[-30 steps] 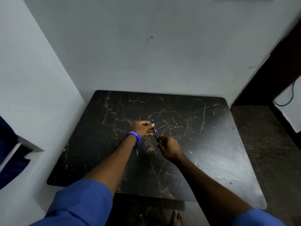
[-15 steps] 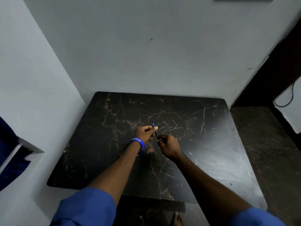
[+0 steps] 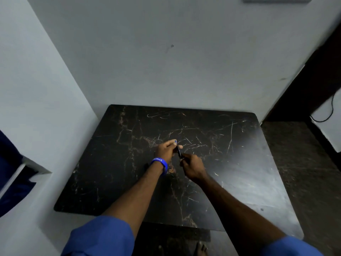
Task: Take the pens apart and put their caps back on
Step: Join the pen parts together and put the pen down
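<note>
A thin dark pen [image 3: 178, 152] with a blue far end is held between both hands above the middle of the black marble table [image 3: 114, 163]. My left hand [image 3: 167, 150], with a blue wristband, pinches the pen's upper, blue-tipped end. My right hand [image 3: 191, 166] grips the lower end just below and to the right. The two hands sit close together, almost touching. Whether a cap is on the pen is too small to tell. No other pens or loose caps show on the table.
White walls close in the table at the back and on the left. A dark floor [image 3: 302, 163] lies to the right, with a black cable [image 3: 326, 115] on the far wall. A bare foot [image 3: 201, 248] shows under the table's front edge.
Both hands stayed around the pen at the table's middle. My left fingers shifted slightly on the upper end, and the pen tilted a little more upright between the hands.
</note>
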